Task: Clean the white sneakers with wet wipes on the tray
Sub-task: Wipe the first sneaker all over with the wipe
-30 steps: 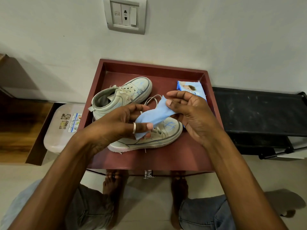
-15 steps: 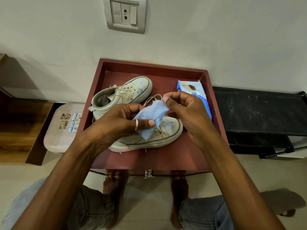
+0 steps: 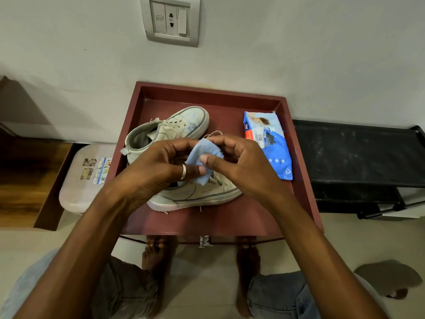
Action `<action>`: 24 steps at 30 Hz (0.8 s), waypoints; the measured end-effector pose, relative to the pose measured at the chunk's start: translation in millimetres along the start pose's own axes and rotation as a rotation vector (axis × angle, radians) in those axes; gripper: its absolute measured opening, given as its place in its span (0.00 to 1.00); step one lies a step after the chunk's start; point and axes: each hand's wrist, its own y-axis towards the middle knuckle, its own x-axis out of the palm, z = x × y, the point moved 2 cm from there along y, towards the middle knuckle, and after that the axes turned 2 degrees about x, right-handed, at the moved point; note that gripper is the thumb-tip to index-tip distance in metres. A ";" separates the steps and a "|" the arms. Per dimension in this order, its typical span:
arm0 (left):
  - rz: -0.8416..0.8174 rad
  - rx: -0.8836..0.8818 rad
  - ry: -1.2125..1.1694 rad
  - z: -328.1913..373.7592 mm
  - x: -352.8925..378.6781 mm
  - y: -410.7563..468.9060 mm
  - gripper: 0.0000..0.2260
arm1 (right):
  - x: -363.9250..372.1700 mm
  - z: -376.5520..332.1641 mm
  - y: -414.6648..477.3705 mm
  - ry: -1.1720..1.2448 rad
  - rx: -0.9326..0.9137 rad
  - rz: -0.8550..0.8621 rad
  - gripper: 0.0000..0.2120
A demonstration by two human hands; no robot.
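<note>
Both forearms came in from the bottom corners and met over the tray (image 3: 208,92). Left hand (image 3: 158,166), ring (image 3: 183,172) on one digit, fingers curled, pinched the lower edge of the folded light-blue wet wipe (image 3: 203,151). Right hand (image 3: 240,168) gripped the same wipe, thumb on its front, fingers curled behind. The wipe was held above the laces of the near sneaker (image 3: 202,195), not clearly touching it. The far sneaker (image 3: 177,126) lay behind, toe to the right. Wipes pack (image 3: 270,147) lay flat at the tray's right side. Tray was dark red, against a white wall with a socket plate (image 3: 171,19). Black rack (image 3: 358,153) to the right, pale plastic box (image 3: 78,183) to the left, bare feet on the tiled floor (image 3: 202,279) below.
</note>
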 end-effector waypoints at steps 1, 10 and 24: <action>-0.008 0.003 0.009 2.4 -0.2 -1.2 0.16 | -0.9 1.3 0.6 -0.003 0.003 0.008 0.11; 0.304 0.192 0.658 2.7 -28.4 -16.7 0.11 | -25.8 18.2 5.3 0.219 0.235 0.251 0.08; -0.051 0.249 1.147 -38.2 -49.5 -30.2 0.15 | -25.9 24.6 8.0 0.339 0.410 0.253 0.04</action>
